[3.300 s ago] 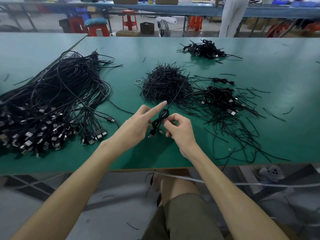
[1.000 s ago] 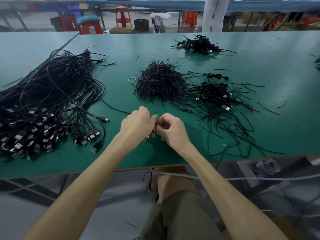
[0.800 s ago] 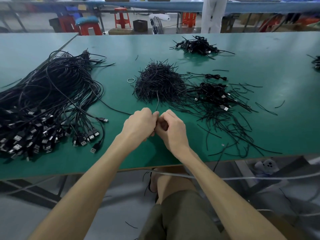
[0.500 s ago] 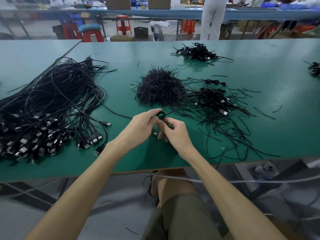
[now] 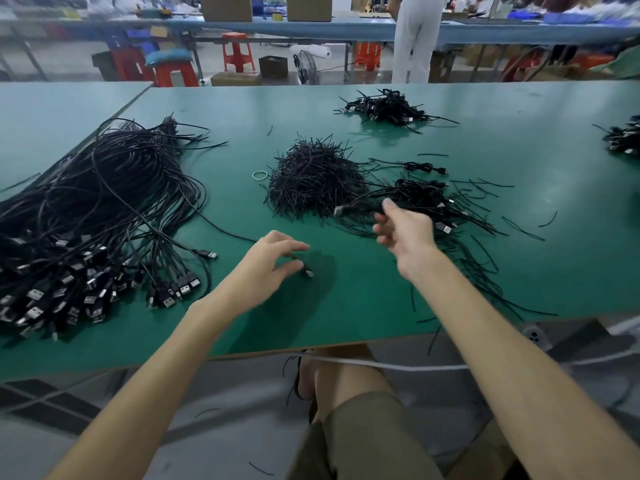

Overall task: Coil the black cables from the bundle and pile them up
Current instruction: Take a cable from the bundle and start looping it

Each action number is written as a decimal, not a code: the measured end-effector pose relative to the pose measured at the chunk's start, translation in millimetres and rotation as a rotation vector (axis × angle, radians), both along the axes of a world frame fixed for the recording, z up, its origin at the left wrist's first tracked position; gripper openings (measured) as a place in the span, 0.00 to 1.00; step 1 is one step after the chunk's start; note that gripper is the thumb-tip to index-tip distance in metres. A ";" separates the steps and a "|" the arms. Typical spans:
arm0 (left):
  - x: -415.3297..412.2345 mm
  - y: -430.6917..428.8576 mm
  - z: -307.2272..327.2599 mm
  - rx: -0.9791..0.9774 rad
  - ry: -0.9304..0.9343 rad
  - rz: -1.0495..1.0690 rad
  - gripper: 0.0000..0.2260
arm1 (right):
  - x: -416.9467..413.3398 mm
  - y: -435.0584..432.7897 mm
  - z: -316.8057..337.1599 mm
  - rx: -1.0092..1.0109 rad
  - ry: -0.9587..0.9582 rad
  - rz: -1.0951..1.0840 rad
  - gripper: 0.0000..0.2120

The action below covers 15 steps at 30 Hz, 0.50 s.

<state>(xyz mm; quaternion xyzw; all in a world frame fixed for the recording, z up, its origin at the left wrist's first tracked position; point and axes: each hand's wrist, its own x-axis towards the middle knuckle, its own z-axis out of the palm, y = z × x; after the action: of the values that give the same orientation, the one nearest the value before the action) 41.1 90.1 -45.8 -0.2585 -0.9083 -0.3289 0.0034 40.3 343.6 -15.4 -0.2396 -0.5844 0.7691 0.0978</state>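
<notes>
A coiled cable, blurred with motion, is being carried or tossed by the right hand toward the pile of coiled cables lying right of the heap of twist ties; the fingers are spread loosely, and whether the coil is gripped or already free cannot be told. The left hand is being held low over the green table, thumb and fingers curled near a small connector end, though contact is not being shown clearly. The two hands are well apart. The uncoiled bundle is lying at the left, plugs fanned toward the table edge. To do this step well, the coil is best being released low over the pile so that its tie is not being shaken loose, while one cable only is being drawn from the bundle by its plug.
</notes>
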 end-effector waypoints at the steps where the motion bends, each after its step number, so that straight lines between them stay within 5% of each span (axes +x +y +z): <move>1: -0.6 0.1 -3.0 -0.046 0.014 -0.037 0.17 | -6.8 9.4 4.7 -0.034 -0.021 -0.031 0.06; 10: -2.5 4.1 -26.6 0.078 0.048 0.054 0.01 | -40.5 57.5 17.7 -0.173 -0.019 -0.204 0.07; 15: 1.4 3.2 -28.1 0.072 0.083 0.144 0.08 | -27.7 50.7 9.4 -0.270 0.098 -0.252 0.02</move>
<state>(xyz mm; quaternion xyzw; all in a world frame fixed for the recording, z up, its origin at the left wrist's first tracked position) 42.6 93.2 -73.9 -0.2058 -0.9112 -0.3493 0.0736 12.6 394.3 -6.0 -0.2841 -0.4359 0.8328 0.1889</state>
